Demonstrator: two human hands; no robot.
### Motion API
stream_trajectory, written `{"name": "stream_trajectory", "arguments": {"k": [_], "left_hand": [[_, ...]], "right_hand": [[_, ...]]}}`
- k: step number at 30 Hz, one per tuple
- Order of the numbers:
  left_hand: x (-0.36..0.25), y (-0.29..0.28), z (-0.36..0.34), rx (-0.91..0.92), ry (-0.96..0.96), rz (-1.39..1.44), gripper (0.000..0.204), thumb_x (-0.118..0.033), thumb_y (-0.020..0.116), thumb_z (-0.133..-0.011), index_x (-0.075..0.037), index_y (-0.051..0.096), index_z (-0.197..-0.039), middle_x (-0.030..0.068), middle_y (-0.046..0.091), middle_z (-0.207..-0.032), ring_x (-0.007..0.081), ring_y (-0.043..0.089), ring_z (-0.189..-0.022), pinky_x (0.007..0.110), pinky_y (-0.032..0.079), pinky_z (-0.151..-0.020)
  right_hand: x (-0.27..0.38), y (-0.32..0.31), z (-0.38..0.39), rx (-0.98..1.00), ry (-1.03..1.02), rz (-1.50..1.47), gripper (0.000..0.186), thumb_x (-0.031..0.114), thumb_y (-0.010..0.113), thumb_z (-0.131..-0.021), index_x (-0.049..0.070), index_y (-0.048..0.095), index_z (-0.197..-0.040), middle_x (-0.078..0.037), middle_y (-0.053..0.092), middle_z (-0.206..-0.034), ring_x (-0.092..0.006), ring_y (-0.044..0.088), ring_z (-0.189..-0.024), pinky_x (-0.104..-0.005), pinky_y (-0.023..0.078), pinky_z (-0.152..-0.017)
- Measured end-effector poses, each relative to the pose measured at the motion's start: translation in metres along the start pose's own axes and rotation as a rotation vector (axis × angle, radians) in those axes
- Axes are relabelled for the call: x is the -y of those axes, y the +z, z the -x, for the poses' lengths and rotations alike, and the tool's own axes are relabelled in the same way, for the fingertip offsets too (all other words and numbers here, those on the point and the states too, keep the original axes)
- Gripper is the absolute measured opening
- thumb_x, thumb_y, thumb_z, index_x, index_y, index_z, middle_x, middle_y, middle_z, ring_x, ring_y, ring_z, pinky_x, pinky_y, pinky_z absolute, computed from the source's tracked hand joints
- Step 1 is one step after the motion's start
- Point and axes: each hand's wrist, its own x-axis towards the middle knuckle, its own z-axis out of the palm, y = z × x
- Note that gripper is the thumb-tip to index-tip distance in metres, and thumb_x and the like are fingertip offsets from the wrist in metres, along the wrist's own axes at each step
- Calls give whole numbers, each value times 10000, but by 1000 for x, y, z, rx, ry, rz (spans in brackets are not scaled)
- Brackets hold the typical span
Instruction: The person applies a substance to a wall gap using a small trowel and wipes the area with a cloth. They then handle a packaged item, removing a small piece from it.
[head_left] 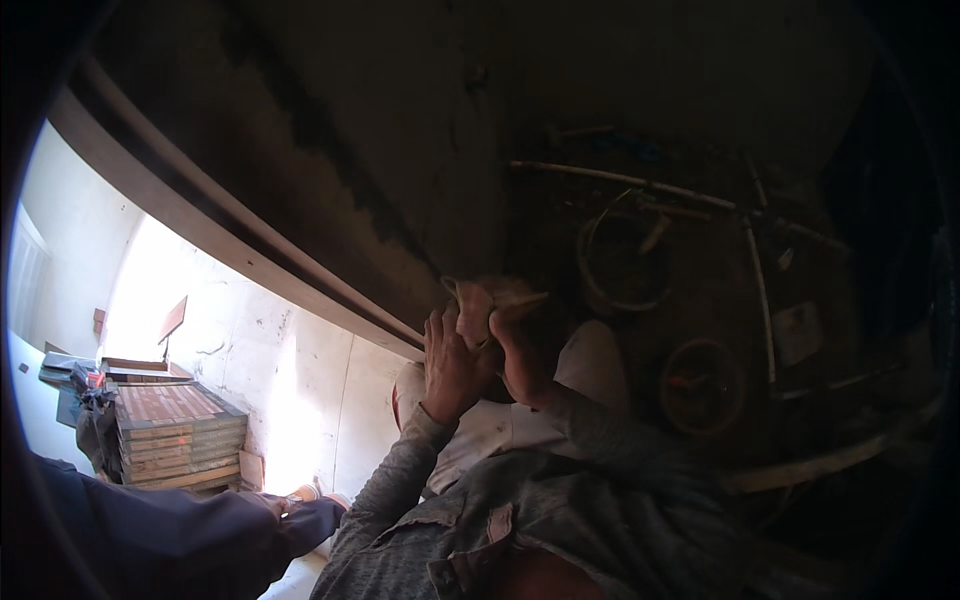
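Note:
In front of my knees, both hands are at a pale, pinkish piece with irregular tan edges [478, 306]; the dim light hides what kind of thing it is. My left hand [452, 368] presses against its left side, the fingers pointing up and bent near its edge. Gripping the right side, my right hand [522, 362] has its thumb along the near edge and its other fingers mostly hidden. The piece is close to the foot of a dark upright panel [330, 190].
A wooden door frame edge [250, 262] runs along my left. Beyond it are stacked flat boxes [180, 430] and another person's dark-trousered leg [200, 530]. In shadow at right lie a round basin [622, 260], a reddish bucket [702, 385] and a long pale pipe [640, 183].

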Motion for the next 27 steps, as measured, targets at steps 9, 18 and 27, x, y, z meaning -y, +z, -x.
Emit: {"name": "stream_trajectory", "arguments": {"k": [9, 18, 27], "left_hand": [[25, -140, -46, -991, 372, -482, 640, -449, 452, -1039, 43, 383, -1443, 266, 427, -1443, 424, 427, -1354, 518, 347, -1128], [64, -128, -111, -1186, 389, -432, 664, -574, 360, -1011, -55, 461, -1413, 194, 451, -1422, 352, 434, -1343, 517, 383, -1103], [75, -128, -90, -1058, 184, -512, 790, -611, 288, -995, -25, 287, -1525, 254, 323, -1506, 417, 333, -1408, 577, 285, -1147]], "right_hand": [[26, -72, -159, -321, -146, -219, 249, 226, 466, -1068, 75, 617, -1197, -55, 620, -1118, -124, 600, -994, -316, 525, -827], [39, -109, -388, -29, -604, -43, 314, 215, 541, -1018, 51, 592, -1281, -90, 622, -1239, -192, 589, -1144, -359, 485, -966], [59, -29, -432, -134, -525, 12, 483, 393, 670, -902, 57, 652, -1249, -120, 653, -1266, -234, 607, -1184, -368, 458, -1003]]}}
